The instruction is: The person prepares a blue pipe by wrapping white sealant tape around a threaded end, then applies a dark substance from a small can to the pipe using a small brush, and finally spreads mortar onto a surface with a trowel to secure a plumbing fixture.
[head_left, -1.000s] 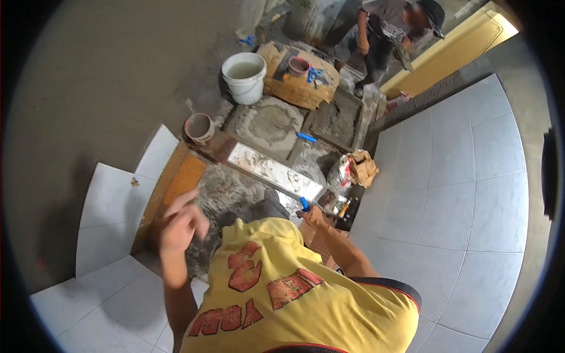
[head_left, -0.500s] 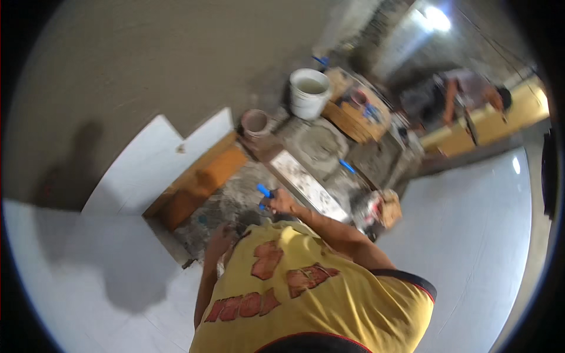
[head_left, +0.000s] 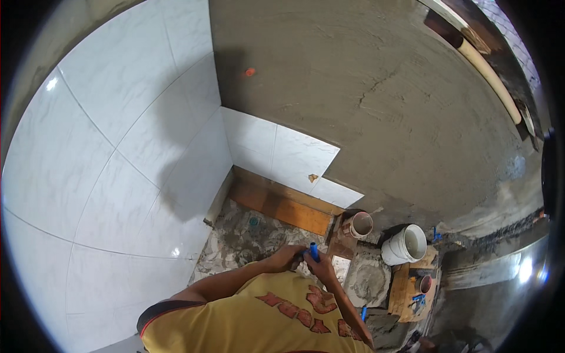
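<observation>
Hands (head_left: 322, 269) together, right around blue tube (head_left: 314, 252), left's grip unclear (bucket (head_left: 395, 249), orange plank (head_left: 312, 222) beyond).

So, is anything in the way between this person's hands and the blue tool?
Nothing visible: the right hand grips the blue tool, and the left hand is close beside it; whether that one touches it is unclear.

Left fingers (head_left: 294, 252) and right fingers (head_left: 316, 265) curl close together.

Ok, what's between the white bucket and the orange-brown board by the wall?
A smaller pinkish bucket stands between the white bucket and the orange-brown board, in the head view.
</observation>
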A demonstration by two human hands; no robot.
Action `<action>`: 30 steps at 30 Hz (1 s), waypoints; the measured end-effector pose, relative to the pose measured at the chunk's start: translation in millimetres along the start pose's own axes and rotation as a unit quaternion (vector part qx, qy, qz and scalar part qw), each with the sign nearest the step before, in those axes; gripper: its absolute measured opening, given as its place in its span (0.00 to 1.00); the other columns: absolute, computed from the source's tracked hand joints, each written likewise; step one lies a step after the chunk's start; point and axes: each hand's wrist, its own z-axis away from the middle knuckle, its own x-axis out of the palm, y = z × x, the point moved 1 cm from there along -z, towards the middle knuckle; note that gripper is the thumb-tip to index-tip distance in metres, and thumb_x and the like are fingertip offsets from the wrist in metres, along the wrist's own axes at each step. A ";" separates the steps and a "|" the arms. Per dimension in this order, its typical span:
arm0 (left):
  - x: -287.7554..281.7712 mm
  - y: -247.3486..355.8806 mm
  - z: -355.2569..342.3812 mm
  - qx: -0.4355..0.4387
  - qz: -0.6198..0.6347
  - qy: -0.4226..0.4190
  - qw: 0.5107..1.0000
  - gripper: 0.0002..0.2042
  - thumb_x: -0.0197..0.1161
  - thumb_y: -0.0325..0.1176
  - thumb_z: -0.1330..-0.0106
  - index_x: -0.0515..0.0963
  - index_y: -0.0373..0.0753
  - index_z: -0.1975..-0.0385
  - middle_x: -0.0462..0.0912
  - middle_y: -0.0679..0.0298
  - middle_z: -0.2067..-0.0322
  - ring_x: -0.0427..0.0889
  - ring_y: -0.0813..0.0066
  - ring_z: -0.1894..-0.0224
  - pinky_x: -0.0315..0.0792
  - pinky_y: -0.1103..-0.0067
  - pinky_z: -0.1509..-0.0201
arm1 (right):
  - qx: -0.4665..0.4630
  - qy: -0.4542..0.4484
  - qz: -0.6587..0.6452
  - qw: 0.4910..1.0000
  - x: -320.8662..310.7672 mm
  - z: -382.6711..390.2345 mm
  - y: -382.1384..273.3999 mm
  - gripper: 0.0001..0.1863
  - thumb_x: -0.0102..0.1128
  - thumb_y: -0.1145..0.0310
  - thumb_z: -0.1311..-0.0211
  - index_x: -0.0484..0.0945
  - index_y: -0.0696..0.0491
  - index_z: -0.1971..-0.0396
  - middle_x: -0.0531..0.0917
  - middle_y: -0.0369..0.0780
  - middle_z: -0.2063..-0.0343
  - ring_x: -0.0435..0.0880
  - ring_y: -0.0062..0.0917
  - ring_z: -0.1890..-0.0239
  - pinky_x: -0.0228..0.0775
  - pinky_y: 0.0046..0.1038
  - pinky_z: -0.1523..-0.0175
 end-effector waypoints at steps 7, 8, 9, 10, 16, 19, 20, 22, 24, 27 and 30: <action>21.1 20.4 3.0 0.053 -0.118 -0.018 0.991 0.12 0.51 0.35 0.24 0.77 0.37 0.50 0.78 0.66 0.76 0.78 0.71 0.74 0.73 0.74 0.68 | 0.111 0.061 -0.148 0.981 0.6 13.1 3.8 0.12 0.62 0.59 0.31 0.78 0.52 0.69 0.76 0.31 0.79 0.70 0.13 0.78 0.59 0.22 0.75; 27.1 33.5 10.6 0.209 -0.288 0.017 0.935 0.13 0.52 0.34 0.24 0.77 0.36 0.48 0.80 0.64 0.73 0.81 0.66 0.71 0.76 0.70 0.63 | 0.144 0.067 -0.284 0.946 5.2 15.3 -0.2 0.11 0.60 0.60 0.29 0.76 0.50 0.68 0.74 0.31 0.79 0.69 0.15 0.79 0.59 0.23 0.75; 24.2 34.2 7.3 0.209 -0.290 0.003 0.934 0.13 0.52 0.34 0.24 0.77 0.36 0.48 0.80 0.64 0.73 0.81 0.66 0.71 0.76 0.70 0.63 | 0.138 0.079 -0.289 0.944 6.7 16.0 -2.9 0.11 0.60 0.60 0.29 0.76 0.50 0.68 0.74 0.31 0.79 0.69 0.15 0.79 0.59 0.23 0.75; 22.4 33.5 6.2 0.260 -0.355 0.010 0.898 0.14 0.54 0.34 0.26 0.76 0.37 0.46 0.82 0.60 0.69 0.82 0.62 0.67 0.76 0.68 0.59 | 0.134 0.051 -0.365 0.920 8.8 18.3 -4.9 0.12 0.61 0.56 0.30 0.77 0.49 0.67 0.76 0.31 0.78 0.70 0.16 0.79 0.59 0.21 0.75; -0.5 24.9 -7.5 0.191 -0.344 -0.027 0.919 0.23 0.63 0.43 0.34 0.72 0.40 0.42 0.83 0.49 0.60 0.84 0.56 0.60 0.76 0.67 0.55 | 0.150 0.089 -0.294 0.940 18.9 17.2 -3.1 0.15 0.53 0.52 0.27 0.73 0.49 0.64 0.74 0.32 0.77 0.68 0.17 0.81 0.56 0.21 0.77; -1.9 21.6 -7.9 0.163 -0.351 -0.066 0.920 0.28 0.65 0.49 0.37 0.70 0.41 0.41 0.83 0.49 0.61 0.84 0.55 0.61 0.75 0.67 0.56 | 0.139 0.123 -0.256 0.949 25.4 17.1 7.0 0.15 0.54 0.52 0.27 0.73 0.50 0.64 0.74 0.31 0.79 0.68 0.17 0.82 0.57 0.20 0.77; -1.0 21.6 -9.1 0.161 -0.386 -0.105 0.902 0.30 0.65 0.52 0.38 0.69 0.42 0.41 0.83 0.50 0.61 0.84 0.55 0.61 0.75 0.66 0.57 | 0.148 0.131 -0.299 0.934 27.8 16.0 14.5 0.15 0.56 0.53 0.28 0.74 0.50 0.64 0.74 0.31 0.80 0.68 0.17 0.82 0.56 0.20 0.77; -5.6 16.5 -12.0 0.152 -0.402 -0.121 0.895 0.30 0.65 0.52 0.38 0.69 0.42 0.41 0.83 0.50 0.62 0.84 0.56 0.61 0.75 0.66 0.57 | 0.141 0.133 -0.350 0.917 31.7 8.4 19.5 0.15 0.59 0.53 0.31 0.76 0.51 0.65 0.73 0.32 0.82 0.69 0.18 0.84 0.56 0.20 0.79; -3.7 24.8 -3.5 0.136 -0.415 -0.131 0.890 0.26 0.65 0.51 0.39 0.74 0.39 0.47 0.83 0.51 0.65 0.84 0.60 0.61 0.74 0.67 0.58 | 0.145 0.179 -0.326 0.917 22.8 6.3 44.1 0.13 0.61 0.55 0.33 0.77 0.51 0.66 0.75 0.32 0.81 0.71 0.18 0.83 0.58 0.21 0.80; -31.8 21.4 -17.7 0.174 -0.382 -0.059 0.906 0.19 0.65 0.48 0.36 0.80 0.36 0.60 0.83 0.53 0.72 0.84 0.63 0.66 0.74 0.69 0.62 | 0.148 0.253 -0.257 0.921 0.6 2.6 88.5 0.12 0.63 0.58 0.35 0.78 0.51 0.70 0.75 0.33 0.83 0.72 0.19 0.85 0.59 0.23 0.82; -98.4 80.6 -56.7 0.339 -0.336 0.146 0.867 0.17 0.60 0.41 0.30 0.80 0.33 0.74 0.79 0.54 0.82 0.77 0.62 0.80 0.70 0.67 0.73 | 0.254 0.264 0.060 0.929 -29.2 29.7 139.5 0.15 0.66 0.56 0.43 0.82 0.54 0.77 0.78 0.36 0.85 0.72 0.21 0.86 0.63 0.25 0.81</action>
